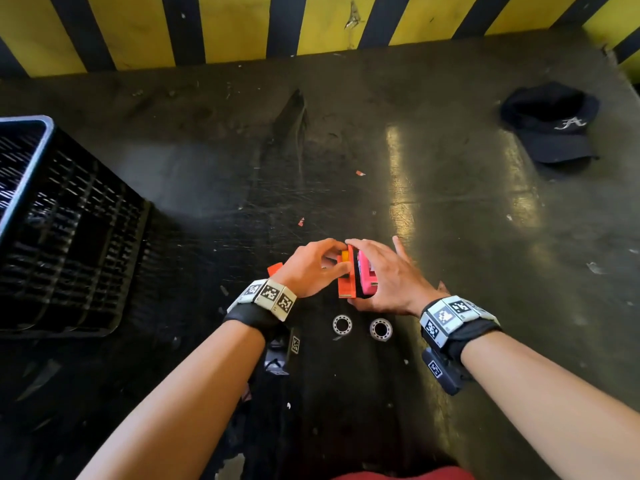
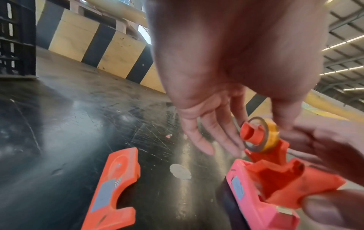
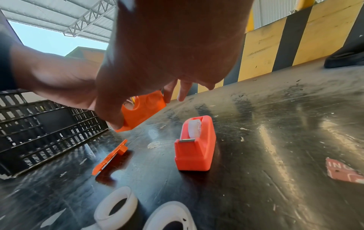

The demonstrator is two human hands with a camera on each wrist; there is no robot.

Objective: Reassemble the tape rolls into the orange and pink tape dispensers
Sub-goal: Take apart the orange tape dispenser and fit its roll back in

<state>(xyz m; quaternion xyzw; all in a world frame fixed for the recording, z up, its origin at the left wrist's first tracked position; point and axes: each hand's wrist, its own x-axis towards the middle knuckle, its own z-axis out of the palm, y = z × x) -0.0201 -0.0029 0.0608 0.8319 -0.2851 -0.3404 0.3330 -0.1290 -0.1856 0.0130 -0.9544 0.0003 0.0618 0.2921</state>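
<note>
The open orange dispenser half is held just above the table, gripped by my right hand with the thumb at its near end and fingers at its far end. A yellow tape roll sits on the half's orange spindle. My left hand pinches that roll between thumb and a finger, its other fingers straight. The pink dispenser stands on the table just right of the orange half, with white tape in it. The orange side cover lies flat to the left.
Two white tape rolls lie close in front of my hands. A black slatted crate stands at the left, a dark cap at the far right. A yellow-and-black striped wall bounds the far edge.
</note>
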